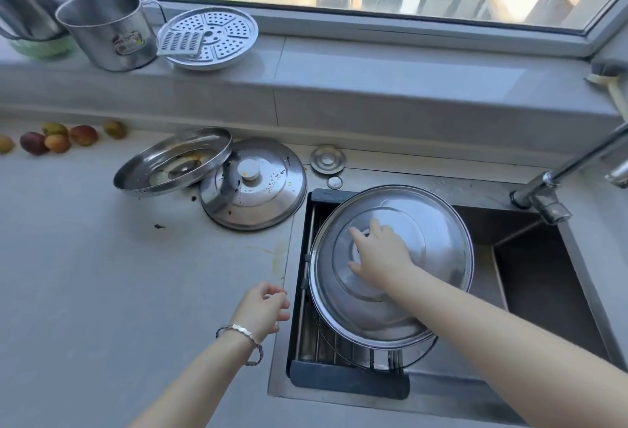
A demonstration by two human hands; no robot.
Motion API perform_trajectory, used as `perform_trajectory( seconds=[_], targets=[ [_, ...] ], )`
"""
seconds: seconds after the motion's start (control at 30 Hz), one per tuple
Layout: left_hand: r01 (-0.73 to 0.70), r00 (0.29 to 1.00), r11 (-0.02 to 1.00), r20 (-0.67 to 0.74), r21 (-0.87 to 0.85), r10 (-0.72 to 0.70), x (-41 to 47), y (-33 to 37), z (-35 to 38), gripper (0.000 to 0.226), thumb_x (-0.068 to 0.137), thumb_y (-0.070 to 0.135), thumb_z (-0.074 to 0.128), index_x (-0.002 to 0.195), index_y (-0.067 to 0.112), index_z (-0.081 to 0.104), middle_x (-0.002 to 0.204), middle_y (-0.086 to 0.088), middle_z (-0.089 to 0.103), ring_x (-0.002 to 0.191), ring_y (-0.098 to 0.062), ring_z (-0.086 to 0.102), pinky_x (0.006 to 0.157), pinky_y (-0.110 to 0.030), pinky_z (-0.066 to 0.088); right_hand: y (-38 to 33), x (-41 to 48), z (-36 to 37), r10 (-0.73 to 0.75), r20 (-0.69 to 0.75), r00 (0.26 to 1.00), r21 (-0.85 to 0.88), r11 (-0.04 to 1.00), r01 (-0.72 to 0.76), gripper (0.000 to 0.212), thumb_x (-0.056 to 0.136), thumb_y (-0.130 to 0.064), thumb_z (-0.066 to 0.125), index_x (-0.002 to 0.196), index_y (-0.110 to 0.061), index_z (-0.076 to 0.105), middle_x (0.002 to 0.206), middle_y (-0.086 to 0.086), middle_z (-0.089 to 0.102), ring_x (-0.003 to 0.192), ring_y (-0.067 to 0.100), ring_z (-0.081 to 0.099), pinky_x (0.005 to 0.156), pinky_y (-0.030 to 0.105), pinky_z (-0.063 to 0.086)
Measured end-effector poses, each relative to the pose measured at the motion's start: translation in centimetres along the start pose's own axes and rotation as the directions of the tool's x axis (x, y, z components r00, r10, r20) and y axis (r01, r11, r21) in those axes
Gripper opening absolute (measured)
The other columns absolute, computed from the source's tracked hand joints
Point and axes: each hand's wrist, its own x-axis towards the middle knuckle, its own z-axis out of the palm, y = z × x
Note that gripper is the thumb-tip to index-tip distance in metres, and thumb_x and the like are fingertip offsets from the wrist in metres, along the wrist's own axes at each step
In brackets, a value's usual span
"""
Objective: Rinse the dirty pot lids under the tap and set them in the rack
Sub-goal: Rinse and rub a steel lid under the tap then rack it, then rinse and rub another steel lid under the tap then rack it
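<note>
My right hand (380,254), fingers closed on the knob of the large lid (390,264) over the rack (350,383): stiff, wet-slick steel, best held centrally; left hand (261,308) loosely open, empty.

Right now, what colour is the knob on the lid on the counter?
White knob, seen in the head view.

A right hand (380,254) is pressing on the dome of a large steel lid (438,257) lying over the rack (343,378) in the sink (543,278). The left hand (261,308) is hovering, loosely curled, over the worktop (102,274), where a dirty lid (272,196) is lying flat.
</note>
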Motion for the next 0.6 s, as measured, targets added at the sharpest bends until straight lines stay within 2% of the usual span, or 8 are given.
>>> perform_trajectory(
  seconds=[0.13, 0.2, 0.23, 0.3, 0.37, 0.5, 0.53, 0.6],
  targets=[
    [0.032, 0.999, 0.999, 0.015, -0.015, -0.032, 0.7, 0.7, -0.4, 0.012, 0.093, 0.01, 0.042, 0.097, 0.009, 0.052, 0.084, -0.006, 0.059, 0.069, -0.016, 0.061, 0.057, -0.025, 0.046, 0.6, 0.2, -1.6, 0.077, -0.011, 0.997, 0.01, 0.997, -0.077, 0.032, 0.09, -0.039, 0.043, 0.109, -0.014, 0.049, 0.114, 0.008, 0.048, 0.099, 0.028, 0.054, 0.067, 0.03, 0.033],
    [0.051, 0.999, 0.981, -0.008, -0.189, -0.054, 1.5, 2.3, -1.5, 0.011, 0.093, 0.011, 0.043, 0.102, 0.008, 0.048, 0.089, -0.008, 0.06, 0.071, -0.018, 0.063, 0.059, -0.03, 0.052, 1.0, 0.7, -2.7, 0.079, -0.02, 0.997, 0.047, 0.996, -0.078, 0.036, 0.091, -0.044, 0.04, 0.113, -0.016, 0.05, 0.117, 0.006, 0.05, 0.102, 0.026, 0.055, 0.068, 0.029, 0.035],
    [0.046, 0.997, 0.941, -0.037, -0.336, -0.062, 2.3, 3.4, -2.4, 0.013, 0.093, 0.013, 0.045, 0.105, 0.007, 0.046, 0.094, -0.011, 0.06, 0.074, -0.022, 0.064, 0.058, -0.031, 0.053, 1.1, 1.1, -3.3, 0.074, -0.031, 0.997, 0.074, 0.995, -0.072, 0.037, 0.092, -0.044, 0.04, 0.116, -0.017, 0.05, 0.118, 0.004, 0.051, 0.104, 0.025, 0.055, 0.07, 0.03, 0.036],
    [-0.019, 0.989, 0.786, -0.128, -0.618, -0.077, 4.4, 5.8, -4.9, 0.031, 0.093, 0.02, 0.05, 0.118, 0.004, 0.042, 0.114, -0.018, 0.054, 0.092, -0.03, 0.062, 0.06, -0.032, 0.056, 1.1, 1.8, -4.5, 0.062, -0.062, 0.996, 0.135, 0.989, -0.054, 0.035, 0.092, -0.042, 0.04, 0.118, -0.021, 0.051, 0.118, 0.002, 0.054, 0.105, 0.024, 0.055, 0.07, 0.029, 0.037],
    [-0.091, 0.973, 0.615, -0.203, -0.784, -0.114, 6.7, 8.4, -7.8, 0.056, 0.09, 0.032, 0.054, 0.134, 0.004, 0.035, 0.136, -0.021, 0.041, 0.114, -0.033, 0.054, 0.079, -0.036, 0.053, 0.7, 2.3, -5.5, 0.062, -0.1, 0.993, 0.222, 0.974, -0.039, 0.031, 0.09, -0.04, 0.042, 0.114, -0.024, 0.055, 0.114, -0.002, 0.059, 0.101, 0.021, 0.057, 0.07, 0.027, 0.038],
    [-0.122, 0.957, 0.363, -0.207, -0.924, -0.204, 10.7, 11.7, -12.5, 0.065, 0.086, 0.048, 0.052, 0.138, 0.014, 0.033, 0.144, -0.011, 0.037, 0.125, -0.031, 0.046, 0.096, -0.041, 0.043, -0.6, 2.6, -6.6, 0.072, -0.125, 0.99, 0.331, 0.943, -0.027, 0.026, 0.089, -0.037, 0.043, 0.108, -0.028, 0.059, 0.106, -0.006, 0.064, 0.093, 0.018, 0.058, 0.066, 0.025, 0.038],
    [-0.125, 0.959, 0.321, -0.197, -0.939, -0.203, 11.6, 12.0, -13.2, 0.063, 0.088, 0.047, 0.05, 0.138, 0.013, 0.032, 0.142, -0.012, 0.04, 0.123, -0.031, 0.048, 0.094, -0.042, 0.044, -0.9, 2.6, -6.7, 0.066, -0.118, 0.991, 0.345, 0.938, -0.021, 0.026, 0.089, -0.036, 0.043, 0.108, -0.027, 0.059, 0.106, -0.006, 0.065, 0.093, 0.018, 0.059, 0.066, 0.026, 0.039],
    [-0.149, 0.955, 0.304, -0.216, -0.941, -0.201, 12.6, 12.2, -14.1, 0.054, 0.091, 0.038, 0.048, 0.134, 0.008, 0.035, 0.127, -0.017, 0.051, 0.106, -0.033, 0.058, 0.077, -0.04, 0.054, -1.4, 2.5, -6.5, 0.052, -0.109, 0.993, 0.363, 0.932, -0.009, 0.026, 0.089, -0.035, 0.043, 0.108, -0.028, 0.059, 0.106, -0.006, 0.065, 0.094, 0.018, 0.059, 0.067, 0.025, 0.041]
  ],
)
